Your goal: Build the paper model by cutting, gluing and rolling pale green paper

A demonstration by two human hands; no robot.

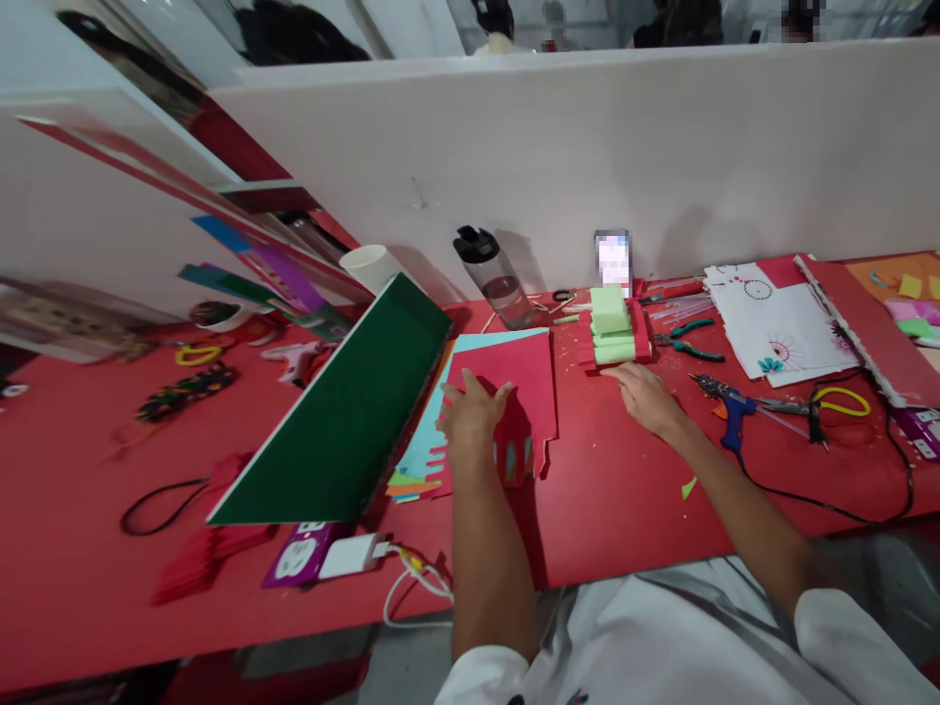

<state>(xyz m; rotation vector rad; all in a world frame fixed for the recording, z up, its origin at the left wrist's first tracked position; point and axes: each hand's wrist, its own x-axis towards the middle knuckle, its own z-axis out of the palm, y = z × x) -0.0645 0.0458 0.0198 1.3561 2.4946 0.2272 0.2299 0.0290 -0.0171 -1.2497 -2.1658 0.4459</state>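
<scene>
My left hand [474, 409] is over a red paper sheet [527, 377] with a ragged, cut-out lower edge; its fingers are spread. Beneath that sheet lie a light blue sheet [420, 436] and other coloured papers. My right hand [647, 399] reaches toward a small red paper piece [643, 333] bearing pale green rolls [613, 349] and a pale green block [609, 310]. Its fingers stretch out at the near edge of that piece, and nothing shows in them. Whether they touch it, I cannot tell. A green board [338, 421] leans at a slant left of the papers.
A bottle [499, 279] and a phone [614, 259] stand by the white partition [411, 147]. To the right lie green-handled pliers [694, 341], a blue glue gun [734, 416] with its cord, and yellow-handled scissors [843, 399]. A white charger [352, 556] trails cables near the front edge.
</scene>
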